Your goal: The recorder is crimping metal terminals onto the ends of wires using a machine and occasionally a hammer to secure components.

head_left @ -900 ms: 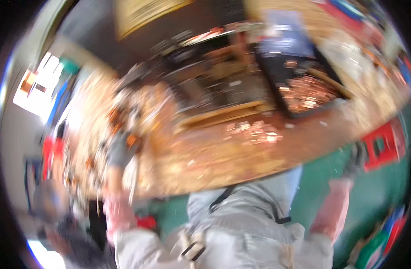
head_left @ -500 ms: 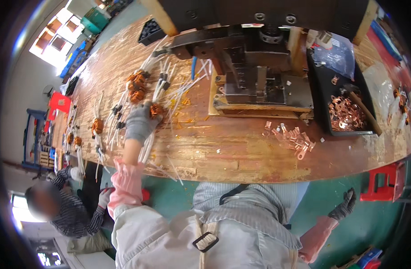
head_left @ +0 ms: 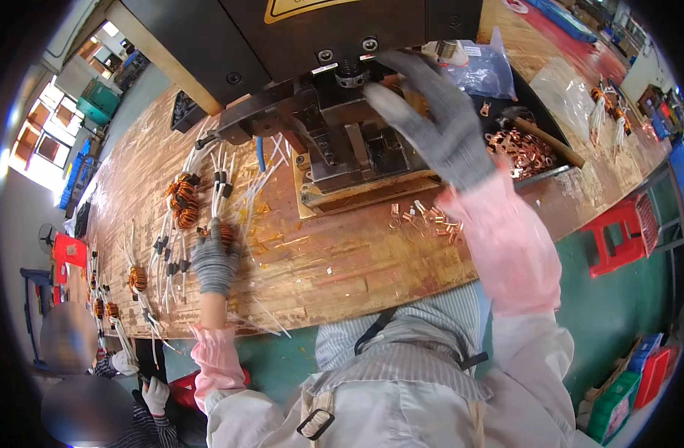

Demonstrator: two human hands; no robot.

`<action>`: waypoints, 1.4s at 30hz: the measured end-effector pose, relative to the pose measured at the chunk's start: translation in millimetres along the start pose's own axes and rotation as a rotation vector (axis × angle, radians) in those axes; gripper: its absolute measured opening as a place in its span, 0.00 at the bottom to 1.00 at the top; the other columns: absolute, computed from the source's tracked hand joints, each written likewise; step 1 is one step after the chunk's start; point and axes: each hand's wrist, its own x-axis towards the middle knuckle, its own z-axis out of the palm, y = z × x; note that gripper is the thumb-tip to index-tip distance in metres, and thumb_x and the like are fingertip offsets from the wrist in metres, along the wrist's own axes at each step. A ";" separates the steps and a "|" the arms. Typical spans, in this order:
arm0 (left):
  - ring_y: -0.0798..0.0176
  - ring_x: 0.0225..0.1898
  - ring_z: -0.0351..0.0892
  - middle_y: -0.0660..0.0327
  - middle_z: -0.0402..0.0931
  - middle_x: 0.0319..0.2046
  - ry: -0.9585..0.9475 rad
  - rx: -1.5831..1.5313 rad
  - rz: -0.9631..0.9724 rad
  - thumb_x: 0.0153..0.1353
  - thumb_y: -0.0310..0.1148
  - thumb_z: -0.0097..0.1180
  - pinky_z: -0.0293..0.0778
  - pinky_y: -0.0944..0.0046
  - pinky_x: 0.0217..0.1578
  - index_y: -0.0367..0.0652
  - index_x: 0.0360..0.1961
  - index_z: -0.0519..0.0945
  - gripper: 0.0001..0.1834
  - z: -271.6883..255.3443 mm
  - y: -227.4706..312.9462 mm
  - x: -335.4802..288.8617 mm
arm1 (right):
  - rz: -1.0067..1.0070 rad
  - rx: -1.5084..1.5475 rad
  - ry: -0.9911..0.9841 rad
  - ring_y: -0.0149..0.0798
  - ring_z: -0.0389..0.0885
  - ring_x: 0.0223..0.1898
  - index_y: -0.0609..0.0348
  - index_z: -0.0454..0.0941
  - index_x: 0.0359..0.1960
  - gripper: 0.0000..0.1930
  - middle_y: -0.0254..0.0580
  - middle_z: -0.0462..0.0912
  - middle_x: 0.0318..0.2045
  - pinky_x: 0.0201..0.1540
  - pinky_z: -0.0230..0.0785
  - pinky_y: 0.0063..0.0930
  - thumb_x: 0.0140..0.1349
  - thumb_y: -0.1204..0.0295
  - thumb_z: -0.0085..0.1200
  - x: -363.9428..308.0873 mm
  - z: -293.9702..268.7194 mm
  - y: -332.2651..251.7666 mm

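My left hand (head_left: 216,261), in a grey knit glove, is closed on a copper-wound coil (head_left: 225,234) with white leads, partly covered by my fingers. Another cluster of copper-wound coils (head_left: 183,200) lies just beyond it. Raised before a dark metal press (head_left: 342,142), my gloved right hand (head_left: 450,131) has its fingers spread and nothing between them; it looks slightly blurred. Loose copper terminal lugs (head_left: 424,218) lie on the wooden table below the press, partly behind my right sleeve.
A black tray (head_left: 543,175) at the right holds a heap of copper lugs (head_left: 517,153), a hammer (head_left: 547,138) and a clear plastic bag (head_left: 480,71). More coils (head_left: 137,279) lie along the left table edge (head_left: 170,328). A red stool (head_left: 618,235) stands at the right; other people sit at lower left.
My right hand has come up from low at the right to the front of the press. My left hand stays at the coil. The view has shifted, bringing the press closer.
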 end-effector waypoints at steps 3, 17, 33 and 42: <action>0.44 0.34 0.73 0.44 0.72 0.35 0.033 -0.013 0.036 0.44 0.41 0.57 0.70 0.51 0.34 0.47 0.55 0.63 0.34 0.8 -0.2 2.7 | 0.186 0.428 -0.213 0.31 0.74 0.42 0.60 0.74 0.44 0.17 0.41 0.77 0.39 0.45 0.65 0.21 0.54 0.66 0.56 26.9 17.5 6.9; 0.54 0.36 0.74 0.52 0.73 0.37 -0.024 -0.611 -0.034 0.45 0.31 0.58 0.72 0.60 0.37 0.47 0.54 0.64 0.32 8.5 -52.1 4.5 | 0.149 0.291 -0.156 0.31 0.74 0.41 0.62 0.74 0.43 0.20 0.42 0.78 0.39 0.45 0.65 0.22 0.52 0.64 0.57 22.3 19.8 2.4; 0.54 0.29 0.71 0.56 0.71 0.29 0.524 -0.139 0.109 0.31 0.26 0.62 0.70 0.62 0.31 0.45 0.43 0.74 0.29 -166.4 -57.8 -153.7 | -0.850 -0.011 -0.277 0.44 0.68 0.47 0.57 0.68 0.42 0.19 0.44 0.70 0.42 0.51 0.62 0.46 0.45 0.68 0.47 -88.9 84.7 -151.9; 0.63 0.43 0.72 0.57 0.72 0.41 0.671 -1.334 -0.231 0.45 0.20 0.54 0.69 0.66 0.45 0.35 0.50 0.66 0.26 -143.6 -57.6 -131.7 | -0.497 0.229 -0.424 0.44 0.73 0.41 0.57 0.68 0.45 0.24 0.44 0.74 0.41 0.46 0.65 0.35 0.45 0.64 0.58 -125.1 81.9 -127.1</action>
